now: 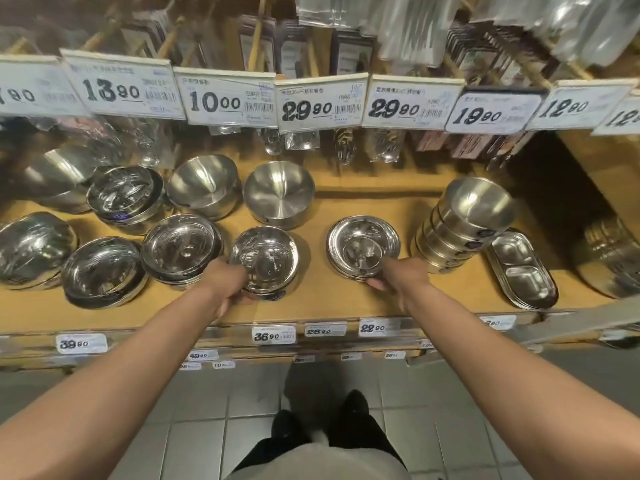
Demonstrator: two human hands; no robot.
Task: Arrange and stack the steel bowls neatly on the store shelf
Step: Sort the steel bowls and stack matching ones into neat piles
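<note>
Several steel bowls stand on a wooden shelf. My left hand grips the near rim of a shiny bowl at the shelf's front middle, thumb side over the rim. My right hand holds the near edge of a shallow stack of bowls to its right. Behind them sit two matte bowls. Further bowl stacks fill the left side.
A tilted tall stack of matte bowls leans at the right, next to divided oval trays. Price tags and hanging packaged cutlery run above the shelf. Tiled floor lies below.
</note>
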